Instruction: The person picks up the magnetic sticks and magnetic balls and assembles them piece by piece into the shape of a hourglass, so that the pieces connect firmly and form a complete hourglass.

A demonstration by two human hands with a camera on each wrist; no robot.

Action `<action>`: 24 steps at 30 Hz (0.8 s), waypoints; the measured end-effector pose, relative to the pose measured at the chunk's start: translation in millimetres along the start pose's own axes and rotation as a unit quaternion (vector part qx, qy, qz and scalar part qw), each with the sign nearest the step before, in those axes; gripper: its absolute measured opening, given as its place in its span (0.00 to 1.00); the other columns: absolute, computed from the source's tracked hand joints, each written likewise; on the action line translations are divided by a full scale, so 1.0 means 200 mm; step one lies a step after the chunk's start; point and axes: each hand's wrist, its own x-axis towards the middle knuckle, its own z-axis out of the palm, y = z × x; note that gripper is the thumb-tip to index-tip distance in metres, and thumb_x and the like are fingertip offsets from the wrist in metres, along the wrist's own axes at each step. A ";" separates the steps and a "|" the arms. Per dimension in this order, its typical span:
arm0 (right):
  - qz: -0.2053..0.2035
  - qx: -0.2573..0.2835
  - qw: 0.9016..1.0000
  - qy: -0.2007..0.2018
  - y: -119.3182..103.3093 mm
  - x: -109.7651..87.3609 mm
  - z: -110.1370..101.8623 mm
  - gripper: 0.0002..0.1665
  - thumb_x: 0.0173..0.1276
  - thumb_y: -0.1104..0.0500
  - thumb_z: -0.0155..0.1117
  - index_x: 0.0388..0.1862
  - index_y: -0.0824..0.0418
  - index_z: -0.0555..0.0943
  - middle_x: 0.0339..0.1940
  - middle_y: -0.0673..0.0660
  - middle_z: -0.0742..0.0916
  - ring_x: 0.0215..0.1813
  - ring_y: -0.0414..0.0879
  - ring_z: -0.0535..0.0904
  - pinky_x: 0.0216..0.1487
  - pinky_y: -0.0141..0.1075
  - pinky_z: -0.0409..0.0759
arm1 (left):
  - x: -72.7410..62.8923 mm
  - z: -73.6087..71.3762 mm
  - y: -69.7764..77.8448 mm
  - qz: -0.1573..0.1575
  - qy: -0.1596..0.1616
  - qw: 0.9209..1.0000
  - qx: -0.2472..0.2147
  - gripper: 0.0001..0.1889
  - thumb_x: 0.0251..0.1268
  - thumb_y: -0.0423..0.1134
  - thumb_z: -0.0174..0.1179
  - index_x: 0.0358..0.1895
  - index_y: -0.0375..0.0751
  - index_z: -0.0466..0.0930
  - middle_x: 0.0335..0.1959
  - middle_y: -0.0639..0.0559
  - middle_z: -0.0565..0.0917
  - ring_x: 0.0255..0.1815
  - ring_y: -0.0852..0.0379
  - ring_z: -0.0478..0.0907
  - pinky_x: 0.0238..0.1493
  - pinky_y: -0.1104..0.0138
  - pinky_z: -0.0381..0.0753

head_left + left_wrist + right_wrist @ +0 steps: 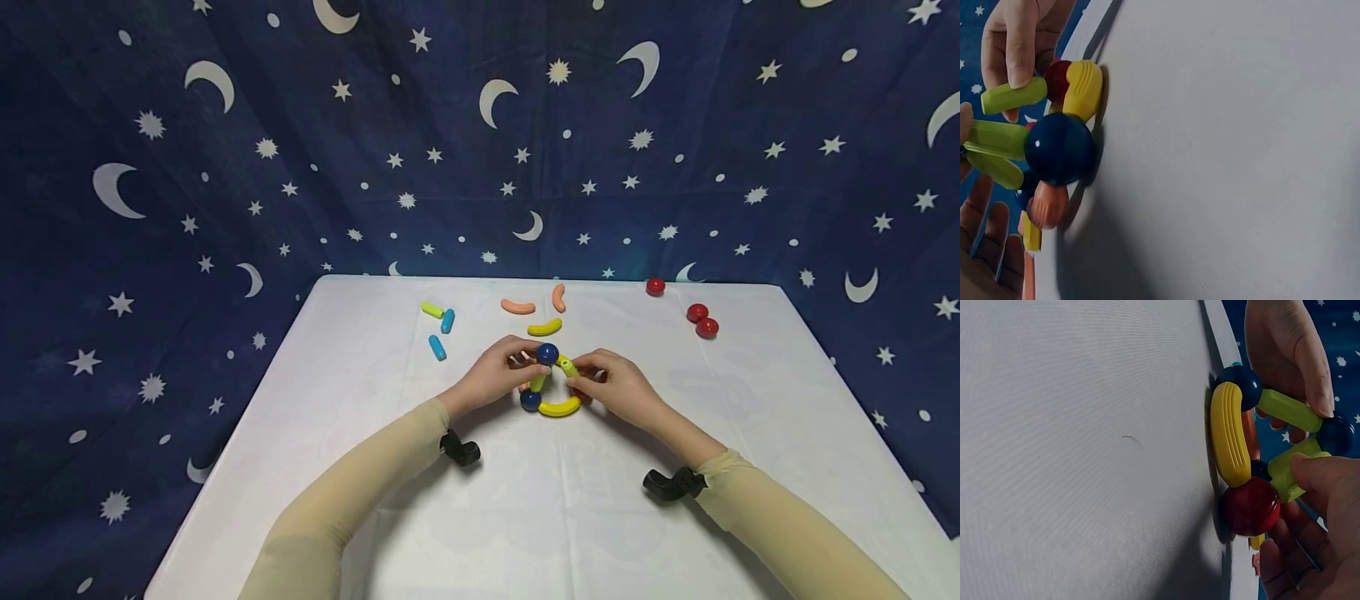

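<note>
A small frame of magnetic sticks and balls stands on the table between both hands. My left hand [498, 367] pinches a leaning green stick [1289, 410] near its upper end, just by the top blue ball [547, 354]. My right hand [618, 385] holds another green stick [1015, 95] between thumb and fingers, above the red ball [1251, 507]. A curved yellow stick [560, 407] joins that red ball to the front blue ball [1060, 149] at the base. A curved orange stick [1049, 205] leads back from this blue ball. The rear of the frame is partly hidden.
Behind the left hand lie two blue sticks [437, 347] and a loose green stick [432, 309]. Farther back are two orange curved sticks [518, 307] and a yellow one [545, 327]. Three red balls [697, 312] sit at the back right. A starry cloth [450, 167] hangs behind the table.
</note>
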 end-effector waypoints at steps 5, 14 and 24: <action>-0.005 0.001 1.000 -0.001 0.00 0.00 0.00 0.16 0.69 0.52 0.73 0.53 0.55 0.87 0.42 0.48 0.85 0.43 0.46 0.79 0.45 0.43 0.79 | 0.01 0.02 0.03 0.004 -0.005 1.000 0.017 0.22 0.70 0.55 0.65 0.65 0.58 0.81 0.52 0.60 0.79 0.48 0.59 0.75 0.50 0.64 0.78; -0.011 -0.003 1.000 -0.007 0.02 -0.01 0.00 0.17 0.70 0.51 0.73 0.54 0.55 0.87 0.44 0.47 0.85 0.44 0.45 0.79 0.46 0.43 0.79 | 0.03 0.04 0.05 0.010 -0.004 0.999 0.038 0.23 0.70 0.54 0.66 0.66 0.56 0.81 0.51 0.55 0.80 0.46 0.60 0.75 0.47 0.66 0.77; -0.012 0.010 1.000 -0.009 0.03 -0.01 -0.01 0.17 0.70 0.50 0.73 0.54 0.54 0.87 0.44 0.47 0.85 0.45 0.45 0.79 0.47 0.43 0.80 | 0.03 0.04 0.05 0.005 -0.012 0.999 0.041 0.24 0.71 0.55 0.65 0.67 0.58 0.80 0.52 0.52 0.81 0.47 0.57 0.74 0.47 0.65 0.77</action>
